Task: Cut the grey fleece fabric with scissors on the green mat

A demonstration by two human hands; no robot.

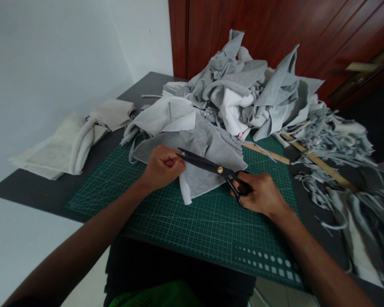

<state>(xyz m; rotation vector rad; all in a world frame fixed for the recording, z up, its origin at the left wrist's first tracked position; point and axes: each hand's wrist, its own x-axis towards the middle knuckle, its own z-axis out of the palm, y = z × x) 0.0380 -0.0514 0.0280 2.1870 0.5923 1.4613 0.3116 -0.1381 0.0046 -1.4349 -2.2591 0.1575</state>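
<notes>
My right hand [259,192] is wrapped round the black handles of a pair of scissors [220,169]. The long dark blades point left, nearly closed, over a piece of grey fabric [208,175], and their tips touch or lie very close to my left hand. My left hand [164,167] is closed in a pinch at the fabric's left side; its fingertips are partly hidden, and it seems to grip the fabric's edge. The fabric lies on a green cutting mat [192,226], one narrow end hanging toward me.
Grey and white fabric is heaped [243,89] at the back. Folded off-white pieces [64,145] lie left. Wooden rulers [265,153] and piles of thin strips [336,132] are at the right. A white wall and a red-brown door [275,25] stand behind.
</notes>
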